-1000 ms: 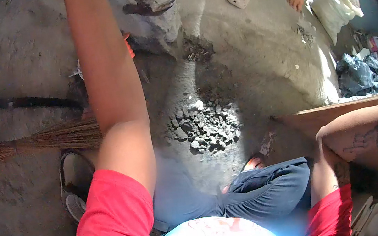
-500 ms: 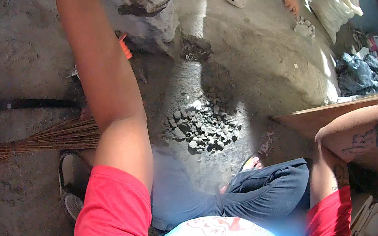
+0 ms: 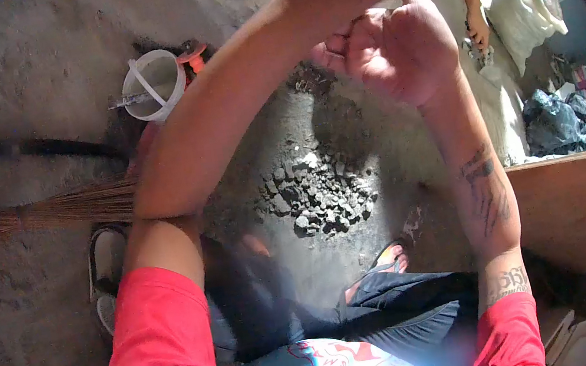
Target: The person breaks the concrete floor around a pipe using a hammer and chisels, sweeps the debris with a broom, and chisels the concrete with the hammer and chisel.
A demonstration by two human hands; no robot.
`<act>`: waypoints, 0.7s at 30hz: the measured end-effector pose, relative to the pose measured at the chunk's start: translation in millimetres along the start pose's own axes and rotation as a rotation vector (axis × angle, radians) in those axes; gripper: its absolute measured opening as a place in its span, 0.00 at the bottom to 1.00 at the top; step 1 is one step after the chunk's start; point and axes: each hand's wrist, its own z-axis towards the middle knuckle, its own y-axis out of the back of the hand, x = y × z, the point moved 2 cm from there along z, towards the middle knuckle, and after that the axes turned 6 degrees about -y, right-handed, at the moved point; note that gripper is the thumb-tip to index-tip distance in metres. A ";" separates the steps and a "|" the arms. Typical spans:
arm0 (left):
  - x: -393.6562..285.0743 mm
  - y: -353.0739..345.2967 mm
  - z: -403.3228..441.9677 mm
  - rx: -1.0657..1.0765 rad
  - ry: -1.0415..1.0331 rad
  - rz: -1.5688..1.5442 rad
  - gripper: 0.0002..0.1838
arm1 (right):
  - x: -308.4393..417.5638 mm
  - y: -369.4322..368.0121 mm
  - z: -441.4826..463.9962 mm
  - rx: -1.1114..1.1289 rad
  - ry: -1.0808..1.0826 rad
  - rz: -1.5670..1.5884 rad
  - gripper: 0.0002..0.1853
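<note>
My right hand (image 3: 399,56) is raised in front of me, palm showing and bare. Its fingers are loosely bent and apart, partly behind my left forearm. That left forearm (image 3: 241,78) crosses the upper part of the view toward the right. My left hand lies beyond the top edge, out of sight. Below the raised arms, a pile of broken grey lumps (image 3: 321,194) rests on the floor between my feet. A white bucket (image 3: 152,87) with a handle stands beyond my left elbow, an orange-red object (image 3: 194,58) beside it.
On the left lie a bundle of thin sticks (image 3: 50,213) and a dark flat strip (image 3: 33,148). At upper right are another person's hand (image 3: 479,29), a white sack (image 3: 527,11) and a black plastic bag (image 3: 557,119). A wooden board (image 3: 570,211) stands at right.
My left arm has swung from pointing up to slanting rightward, uncovering the bucket. My right forearm has lifted from the right side, bringing that hand into view.
</note>
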 end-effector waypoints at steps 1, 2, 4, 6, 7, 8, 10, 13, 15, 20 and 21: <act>13.8 -15.1 -13.0 -0.038 -0.407 0.146 0.21 | 8.0 9.5 2.0 -0.075 0.072 0.049 0.42; 4.3 -22.3 -23.9 -0.129 0.059 0.272 0.21 | 6.3 22.5 3.1 0.265 0.081 0.136 0.35; 9.7 -18.2 -27.8 -0.002 0.267 0.147 0.23 | 22.0 50.6 9.1 0.080 0.274 0.078 0.30; 14.5 -14.0 -28.6 0.193 0.483 0.051 0.28 | 41.0 74.7 12.0 -0.032 0.419 0.213 0.22; 16.3 -8.5 -29.9 0.196 0.485 0.049 0.28 | 51.5 94.0 10.7 0.043 0.372 0.409 0.18; 22.2 1.3 -31.1 0.225 0.543 0.200 0.29 | 66.1 134.9 13.3 -0.083 0.193 0.441 0.13; 152.5 52.9 -71.6 0.475 0.543 0.464 0.34 | 59.4 164.9 11.9 -0.326 0.234 0.179 0.06; 82.6 20.3 -63.8 0.556 0.806 0.141 0.19 | 30.8 214.0 1.7 -0.656 0.265 -0.021 0.05; 125.6 15.4 -118.6 0.484 0.953 0.026 0.20 | -6.2 226.0 -5.9 -0.829 0.373 -0.084 0.07; 167.3 28.5 -288.2 0.188 1.508 -0.351 0.17 | -74.9 198.1 -19.6 -0.977 0.355 -0.162 0.13; 175.2 33.7 -310.5 0.088 1.636 -0.317 0.16 | -79.8 190.0 -22.6 -0.945 0.359 -0.199 0.14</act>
